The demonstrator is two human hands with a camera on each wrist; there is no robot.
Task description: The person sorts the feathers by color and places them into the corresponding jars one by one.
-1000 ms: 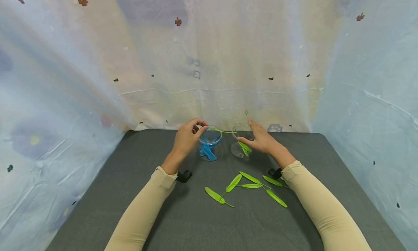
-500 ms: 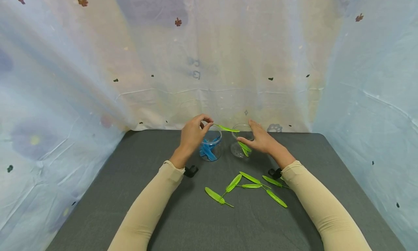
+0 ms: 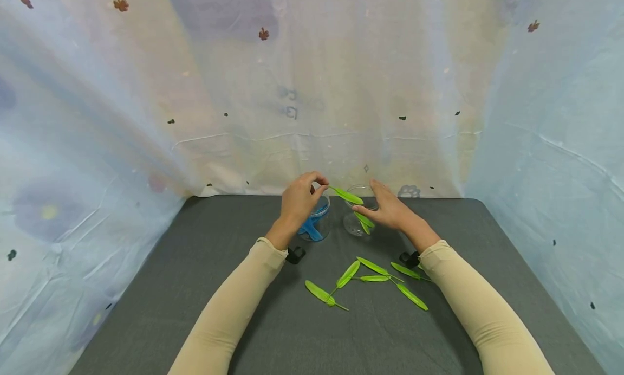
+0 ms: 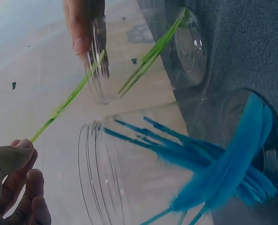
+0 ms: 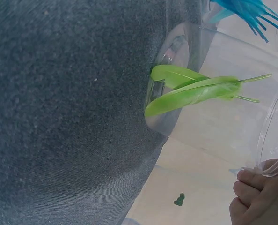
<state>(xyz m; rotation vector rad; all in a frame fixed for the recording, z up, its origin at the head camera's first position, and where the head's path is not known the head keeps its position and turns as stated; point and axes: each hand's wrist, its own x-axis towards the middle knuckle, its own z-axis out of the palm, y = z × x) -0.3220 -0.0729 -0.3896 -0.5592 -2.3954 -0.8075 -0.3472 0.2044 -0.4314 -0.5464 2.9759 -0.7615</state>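
Observation:
My left hand (image 3: 301,200) pinches a lime-green feather (image 3: 350,196) by its quill, vane slanting down to the right. In the left wrist view the feather's far end overlaps the mouth of the right clear jar (image 5: 218,129). My right hand (image 3: 388,207) grips this jar near its rim, thumb on the near side and fingers behind. Two green feathers (image 5: 195,93) lean inside it, quills up. Just left stands a second clear jar (image 4: 99,178) with several blue feathers (image 4: 223,164) inside; the left hand hovers above it and partly hides it in the head view.
Several loose green feathers lie on the dark grey table (image 3: 380,337) in front of the jars, including one feather (image 3: 319,292) at the left of the group and another feather (image 3: 412,297) at the right. A patterned curtain (image 3: 331,93) hangs behind the table.
My left hand has moved right, from beside the blue-feather jar to over it, bringing the pinched feather across to the right jar's mouth. The right hand stays at its jar.

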